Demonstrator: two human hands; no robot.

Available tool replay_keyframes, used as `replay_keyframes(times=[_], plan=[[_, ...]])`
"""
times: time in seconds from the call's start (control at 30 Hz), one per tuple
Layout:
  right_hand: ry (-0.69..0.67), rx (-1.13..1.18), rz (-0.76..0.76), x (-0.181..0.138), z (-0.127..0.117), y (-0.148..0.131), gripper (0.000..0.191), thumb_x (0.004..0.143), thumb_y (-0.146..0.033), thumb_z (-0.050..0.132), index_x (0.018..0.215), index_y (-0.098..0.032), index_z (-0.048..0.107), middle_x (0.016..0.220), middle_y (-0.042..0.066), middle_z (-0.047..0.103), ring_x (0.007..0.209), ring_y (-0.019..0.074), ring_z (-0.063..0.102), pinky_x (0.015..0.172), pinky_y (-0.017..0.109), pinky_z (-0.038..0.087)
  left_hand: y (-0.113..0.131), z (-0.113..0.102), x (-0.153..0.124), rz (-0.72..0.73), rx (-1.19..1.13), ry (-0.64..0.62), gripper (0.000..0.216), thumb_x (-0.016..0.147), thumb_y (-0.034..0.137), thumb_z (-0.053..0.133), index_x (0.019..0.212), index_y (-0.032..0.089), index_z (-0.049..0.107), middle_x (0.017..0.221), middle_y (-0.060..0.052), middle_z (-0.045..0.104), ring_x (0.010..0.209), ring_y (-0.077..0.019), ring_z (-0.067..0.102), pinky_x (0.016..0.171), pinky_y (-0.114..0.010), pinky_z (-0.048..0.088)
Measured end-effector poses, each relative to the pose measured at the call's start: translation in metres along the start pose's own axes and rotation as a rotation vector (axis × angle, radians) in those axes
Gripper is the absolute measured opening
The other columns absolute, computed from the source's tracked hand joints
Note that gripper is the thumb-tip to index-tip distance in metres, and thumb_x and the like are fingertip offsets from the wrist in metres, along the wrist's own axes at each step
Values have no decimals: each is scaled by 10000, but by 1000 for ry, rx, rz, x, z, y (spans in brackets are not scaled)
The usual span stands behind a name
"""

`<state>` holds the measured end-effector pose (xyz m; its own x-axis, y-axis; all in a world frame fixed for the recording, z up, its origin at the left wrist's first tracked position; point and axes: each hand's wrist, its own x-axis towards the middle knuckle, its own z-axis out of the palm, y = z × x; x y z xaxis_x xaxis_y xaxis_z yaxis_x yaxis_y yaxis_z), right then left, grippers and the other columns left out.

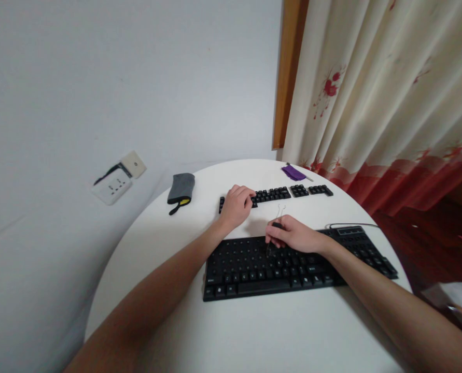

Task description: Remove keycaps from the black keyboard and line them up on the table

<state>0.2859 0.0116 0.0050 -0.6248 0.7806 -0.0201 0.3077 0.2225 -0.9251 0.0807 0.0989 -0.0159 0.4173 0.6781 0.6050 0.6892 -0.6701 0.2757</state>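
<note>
A black keyboard [264, 288] lies on the white round table, with bare key sockets showing across its upper left part. My right hand [289, 233] is closed around the dark handle of a wire keycap puller [281, 210]. One wire end sticks up above the fingers, and the other points down at the keys. Beyond the keyboard, loose black keycaps [271, 195] are laid out in a long row of groups. My left hand [236, 203] rests over the left part of this row, fingers curled down and close together. Its fingertips are partly hidden, so what they hold cannot be made out.
A grey pouch [181, 188] with yellow inside sits at the table's left edge. At the back right lies a purple brush-like item [294, 172] with a pale handle. The keyboard's cable [355, 224] runs off the right edge. Wall sockets [112, 187] and a curtain [355, 93] stand beyond.
</note>
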Motion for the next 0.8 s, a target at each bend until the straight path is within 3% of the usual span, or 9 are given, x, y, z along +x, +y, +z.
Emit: replay_keyframes(times=[0.17,0.33,0.47,0.57,0.8], plan=[[336,-42,-35,1,-23,5,468,954,-542,468,804,-145,665,590,4,573,542,124,511,539,243,407,28,-9,6,82,-213,-284,250,899,93,501,1031,208,679,1014,-41,724,987,-215,617,929,-392,477],[543,-187,-66,3,-36,11,475,961,-536,439,779,-155,656,576,1,559,527,130,483,531,256,372,54,-3,4,-59,-568,-379,226,896,129,536,1061,190,678,1096,-75,706,951,-189,656,821,-329,538],[526,-248,-101,4,-34,12,425,973,-453,444,726,-166,637,606,3,587,566,137,512,604,267,396,57,10,-4,-182,-649,-315,174,777,199,743,939,158,694,935,-65,708,826,-181,653,758,-312,540],[522,-283,-107,5,-30,13,395,974,-415,446,745,-167,650,657,16,630,610,149,547,648,273,408,55,18,-9,-217,-660,-260,113,754,163,757,848,156,693,846,-32,712,786,-169,653,775,-316,528],[635,-292,-34,10,-23,20,395,987,-455,425,819,-170,642,749,57,694,695,175,631,680,278,453,50,23,-13,-223,-735,-189,224,731,142,783,919,172,666,850,-16,715,766,-154,658,781,-311,545]])
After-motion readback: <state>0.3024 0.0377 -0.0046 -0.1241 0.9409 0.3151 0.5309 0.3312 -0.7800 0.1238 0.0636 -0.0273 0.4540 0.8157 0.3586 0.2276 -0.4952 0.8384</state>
